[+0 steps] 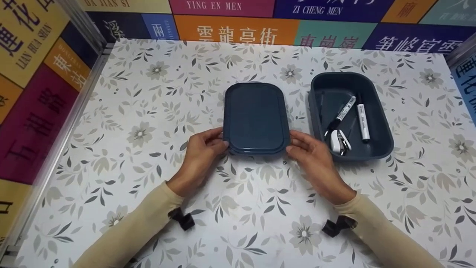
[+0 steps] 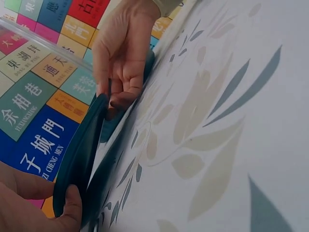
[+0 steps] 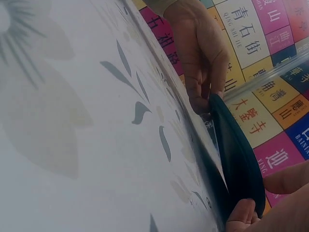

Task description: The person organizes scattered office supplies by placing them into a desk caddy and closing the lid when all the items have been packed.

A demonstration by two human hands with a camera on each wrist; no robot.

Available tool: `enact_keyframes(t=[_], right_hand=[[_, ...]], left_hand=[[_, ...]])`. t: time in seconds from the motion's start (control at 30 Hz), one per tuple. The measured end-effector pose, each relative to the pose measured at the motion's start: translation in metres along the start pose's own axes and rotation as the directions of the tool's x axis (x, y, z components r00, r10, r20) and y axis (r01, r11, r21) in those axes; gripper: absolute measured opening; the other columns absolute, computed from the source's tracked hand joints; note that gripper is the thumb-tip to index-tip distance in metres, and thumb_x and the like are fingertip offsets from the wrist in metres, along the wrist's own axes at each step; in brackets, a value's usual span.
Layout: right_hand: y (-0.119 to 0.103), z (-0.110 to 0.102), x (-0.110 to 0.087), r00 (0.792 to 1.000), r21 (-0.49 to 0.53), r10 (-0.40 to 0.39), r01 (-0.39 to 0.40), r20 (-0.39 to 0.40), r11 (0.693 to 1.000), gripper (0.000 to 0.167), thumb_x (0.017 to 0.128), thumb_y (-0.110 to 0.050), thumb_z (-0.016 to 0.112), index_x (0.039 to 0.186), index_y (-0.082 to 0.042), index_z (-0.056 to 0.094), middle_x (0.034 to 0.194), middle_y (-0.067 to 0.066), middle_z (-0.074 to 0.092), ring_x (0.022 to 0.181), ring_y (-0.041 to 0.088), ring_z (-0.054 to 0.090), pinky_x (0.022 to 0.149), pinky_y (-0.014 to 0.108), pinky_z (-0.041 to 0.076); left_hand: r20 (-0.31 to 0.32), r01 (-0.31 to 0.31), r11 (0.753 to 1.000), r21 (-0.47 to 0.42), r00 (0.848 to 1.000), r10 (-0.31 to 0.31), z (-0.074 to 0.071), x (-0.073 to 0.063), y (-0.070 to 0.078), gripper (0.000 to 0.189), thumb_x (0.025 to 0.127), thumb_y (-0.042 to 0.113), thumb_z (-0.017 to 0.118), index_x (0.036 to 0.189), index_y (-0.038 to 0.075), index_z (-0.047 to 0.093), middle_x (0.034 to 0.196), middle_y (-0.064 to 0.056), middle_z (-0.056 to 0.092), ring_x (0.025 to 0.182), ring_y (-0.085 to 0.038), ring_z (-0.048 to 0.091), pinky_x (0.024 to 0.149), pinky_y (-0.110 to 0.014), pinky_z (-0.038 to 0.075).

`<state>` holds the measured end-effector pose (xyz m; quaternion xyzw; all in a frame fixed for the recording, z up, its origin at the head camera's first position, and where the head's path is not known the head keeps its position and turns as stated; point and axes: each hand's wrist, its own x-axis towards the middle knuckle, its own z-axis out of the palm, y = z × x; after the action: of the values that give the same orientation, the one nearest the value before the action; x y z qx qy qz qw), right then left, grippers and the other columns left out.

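Note:
A dark blue rectangular lid (image 1: 256,117) with rounded corners is held between both hands at the middle of the table. My left hand (image 1: 202,149) pinches its left edge near the front corner, with the thumb on the rim. On the opposite edge, my right hand (image 1: 312,154) pinches the rim between thumb and fingers. In the left wrist view the lid (image 2: 79,159) stands at an angle to the tabletop, its near edge raised; the right wrist view shows the lid (image 3: 236,154) tilted likewise. Fingertips under the rim are partly hidden.
Right of the lid stands an uncovered dark blue box (image 1: 383,123). Inside lie a white marker (image 1: 363,123), a white-and-black pen (image 1: 346,108) and a small white stapler (image 1: 336,141). A floral cloth (image 1: 156,108) covers the table; printed panels (image 1: 234,31) rise behind it.

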<state>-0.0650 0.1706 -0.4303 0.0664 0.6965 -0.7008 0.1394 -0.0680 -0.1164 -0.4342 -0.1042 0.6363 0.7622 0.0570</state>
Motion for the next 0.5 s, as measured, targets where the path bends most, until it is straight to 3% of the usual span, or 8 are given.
enact_keyframes(t=[0.3,0.5], right_hand=[[0.004,-0.007,-0.004,1.000,-0.016,-0.017,0.017,0.017,1.000,0.060,0.102,0.005,0.065,0.160,0.007,0.048,0.139,0.019,0.059,0.121,0.020,0.061,0.098,0.023,0.057],[0.005,-0.012,-0.009,0.999,-0.060,-0.024,0.026,0.032,0.998,0.061,0.103,0.003,0.067,0.161,0.005,0.047,0.142,0.019,0.060,0.121,0.019,0.062,0.093,0.021,0.056]], left_hand=[[0.013,0.035,0.998,0.058,0.999,-0.036,-0.003,-0.010,0.001,0.052,0.093,-0.015,0.068,0.145,-0.012,0.063,0.112,-0.018,0.075,0.096,-0.014,0.071,0.080,-0.020,0.059],[0.031,0.040,0.997,0.067,0.999,-0.042,-0.003,-0.016,0.001,0.054,0.093,-0.010,0.068,0.147,-0.010,0.062,0.113,-0.017,0.073,0.096,-0.017,0.069,0.075,-0.023,0.058]])
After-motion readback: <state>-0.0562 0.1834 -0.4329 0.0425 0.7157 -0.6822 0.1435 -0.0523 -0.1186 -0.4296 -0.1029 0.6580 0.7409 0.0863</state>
